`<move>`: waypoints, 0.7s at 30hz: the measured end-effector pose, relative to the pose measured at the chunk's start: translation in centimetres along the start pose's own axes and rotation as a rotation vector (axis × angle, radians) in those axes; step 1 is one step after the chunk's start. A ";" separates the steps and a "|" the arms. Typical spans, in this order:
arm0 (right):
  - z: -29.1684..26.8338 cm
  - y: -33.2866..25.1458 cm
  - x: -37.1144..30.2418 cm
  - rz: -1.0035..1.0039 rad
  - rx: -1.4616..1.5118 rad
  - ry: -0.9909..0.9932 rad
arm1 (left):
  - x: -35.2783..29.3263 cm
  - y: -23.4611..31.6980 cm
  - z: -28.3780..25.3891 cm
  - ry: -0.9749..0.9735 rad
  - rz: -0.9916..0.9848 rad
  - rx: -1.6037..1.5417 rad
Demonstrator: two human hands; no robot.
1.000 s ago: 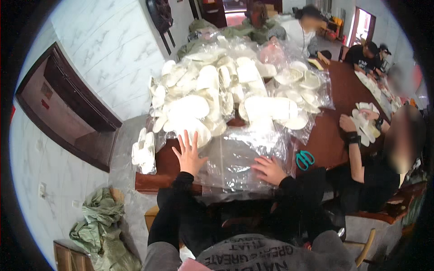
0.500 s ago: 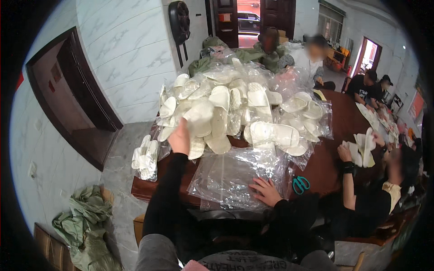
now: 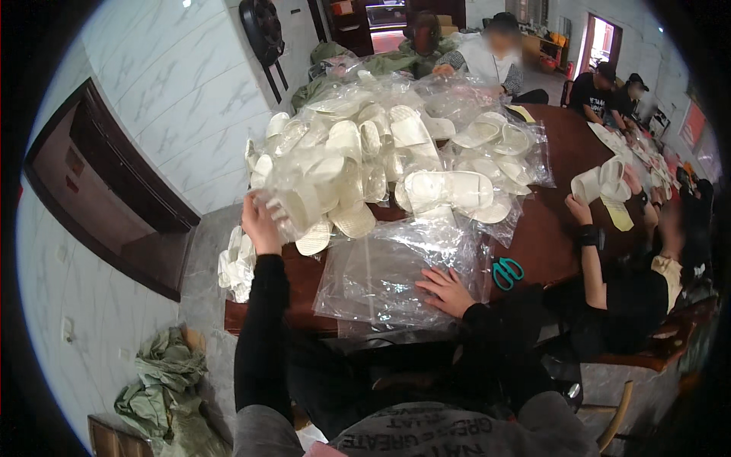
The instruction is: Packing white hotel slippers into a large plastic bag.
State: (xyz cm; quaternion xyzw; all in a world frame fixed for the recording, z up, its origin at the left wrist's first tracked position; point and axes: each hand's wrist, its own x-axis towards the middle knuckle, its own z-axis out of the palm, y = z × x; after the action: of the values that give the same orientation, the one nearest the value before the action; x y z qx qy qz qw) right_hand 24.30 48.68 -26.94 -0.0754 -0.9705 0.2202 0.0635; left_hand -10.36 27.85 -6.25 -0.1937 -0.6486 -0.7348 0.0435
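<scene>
At the left front of a big heap of white slippers in clear bags (image 3: 411, 126), my left hand (image 3: 261, 222) is closed on the edge of a bagged pair of slippers (image 3: 298, 204). That pair is tilted up and slightly blurred. My right hand (image 3: 445, 291) lies flat with fingers spread on a clear plastic bag (image 3: 373, 266) at the table's front. Teal-handled scissors (image 3: 507, 273) rest just right of this hand. Another bagged pair of slippers (image 3: 237, 266) sits at the table's left corner, below my left hand.
The brown table (image 3: 552, 171) stretches away to the right. There a co-worker (image 3: 632, 297) holds white slippers (image 3: 601, 181), and others sit farther back. Green sacks (image 3: 171, 381) lie on the floor at the left, near a dark doorway (image 3: 122, 183).
My left hand has moved left with the bagged slippers, tilting them. The right hand stays flat on the plastic bag. The whole view has shifted a little.
</scene>
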 end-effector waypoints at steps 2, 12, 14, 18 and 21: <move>0.1 -0.3 0.2 -0.007 0.014 0.007 | 1.7 2.8 0.3 -0.030 -0.012 -0.128; -0.2 -1.5 1.1 -0.040 0.021 0.010 | 3.8 -12.3 -18.1 0.282 -0.252 -0.561; -0.5 -1.1 0.6 0.007 0.022 -0.001 | -0.2 -14.2 -19.1 0.362 -0.426 -0.535; -0.7 -0.5 0.2 0.007 0.022 0.044 | -4.4 -10.5 -19.0 0.212 -0.476 -0.418; -0.8 -0.4 0.3 0.027 0.014 0.016 | -5.5 -4.9 -17.6 0.155 -0.380 -0.306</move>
State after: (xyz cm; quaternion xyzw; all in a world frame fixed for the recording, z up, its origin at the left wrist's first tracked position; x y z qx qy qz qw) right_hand 24.09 48.69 -26.04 -0.0898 -0.9673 0.2271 0.0690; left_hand -10.89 10.54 -14.21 -0.0158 -0.5493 -0.8320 -0.0756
